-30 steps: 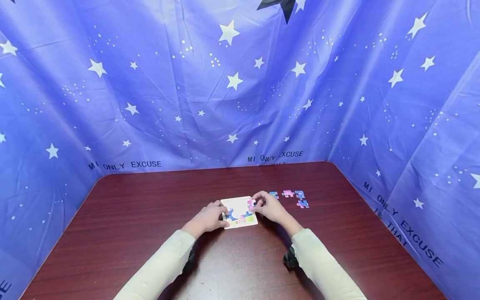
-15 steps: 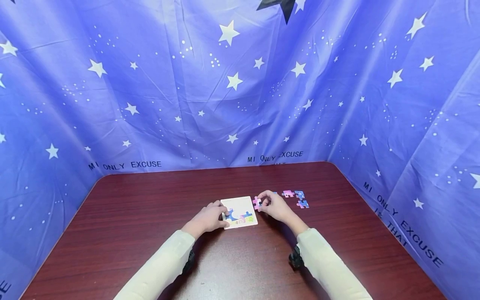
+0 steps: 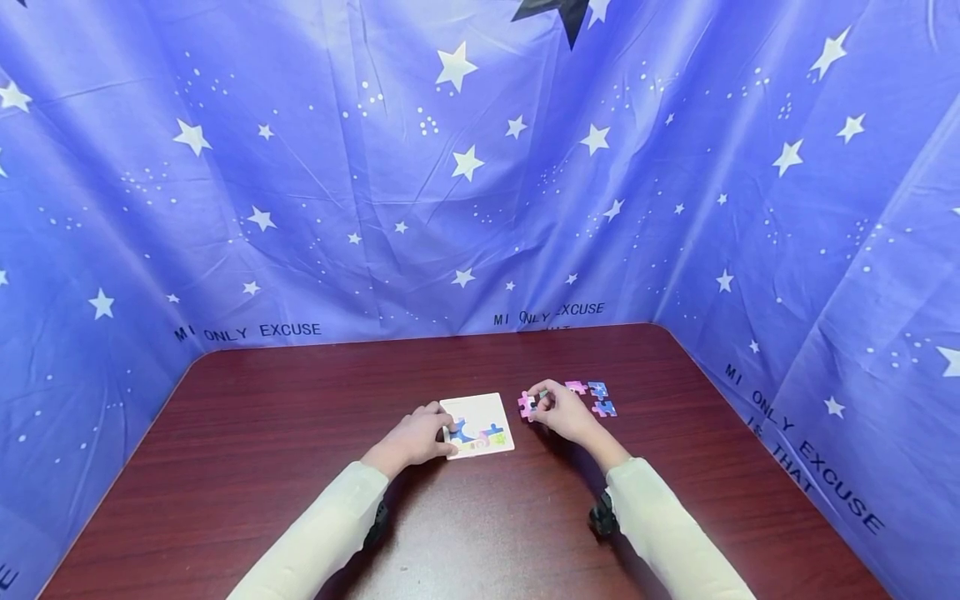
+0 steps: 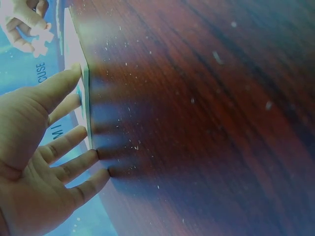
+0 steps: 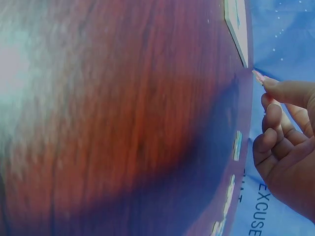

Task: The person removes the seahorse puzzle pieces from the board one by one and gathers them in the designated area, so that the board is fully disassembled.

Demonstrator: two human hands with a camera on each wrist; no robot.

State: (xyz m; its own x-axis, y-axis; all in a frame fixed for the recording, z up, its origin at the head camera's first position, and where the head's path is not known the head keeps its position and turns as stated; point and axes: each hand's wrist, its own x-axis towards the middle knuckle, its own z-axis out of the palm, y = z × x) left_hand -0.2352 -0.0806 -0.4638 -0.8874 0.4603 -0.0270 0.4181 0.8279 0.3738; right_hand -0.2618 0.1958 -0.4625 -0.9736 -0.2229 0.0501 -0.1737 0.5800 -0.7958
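Note:
A pink jigsaw piece (image 3: 524, 407) is pinched between the thumb and fingers of my right hand (image 3: 564, 412), just right of the puzzle board and raised off the table in the right wrist view (image 5: 259, 77). My left hand (image 3: 416, 435) rests at the left edge of the white puzzle board (image 3: 483, 408), its fingers spread and fairly straight along that edge in the left wrist view (image 4: 44, 147). Blue, pink and yellow-green pieces lie along the lower part of the board; its upper part is bare white. The left fingers cover some of the board's left side.
Right of the board, beyond my right hand, lie loose jigsaw pieces: a pink one (image 3: 576, 387), a blue one (image 3: 597, 390) and a blue-pink one (image 3: 604, 408). Another is mostly hidden behind the hand. Around the dark red wooden table (image 3: 300, 392) hangs a blue star-patterned curtain (image 3: 480, 208).
My right hand has drawn the pink piece off the board's right side and moved it rightward over the table. The left hand and the board have stayed in place.

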